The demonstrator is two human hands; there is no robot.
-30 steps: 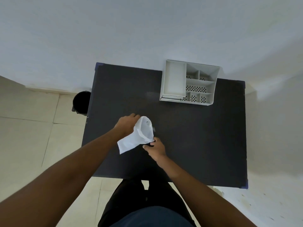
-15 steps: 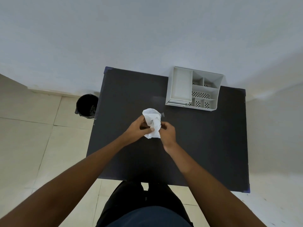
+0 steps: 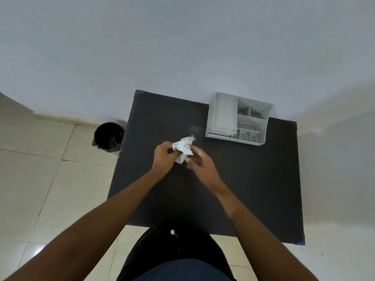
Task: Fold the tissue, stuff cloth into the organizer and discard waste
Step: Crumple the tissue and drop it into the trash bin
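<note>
A crumpled white tissue (image 3: 183,148) is bunched up between both hands above the middle of the black table (image 3: 253,179). My left hand (image 3: 164,159) grips its left side and lower part. My right hand (image 3: 199,162) touches its right side, fingers blurred. A white organizer (image 3: 239,118) with several compartments stands at the table's far right edge, apart from the hands. A black waste bin (image 3: 109,136) stands on the floor left of the table.
A pale wall runs behind the table. Cream floor tiles (image 3: 40,179) lie to the left and front. My legs in dark clothes stand at the table's near edge. Blue corner guards mark the table's corners.
The tissue went from a loose hanging sheet to a tight crumpled wad. Both hands came together around it and shifted farther from me over the table.
</note>
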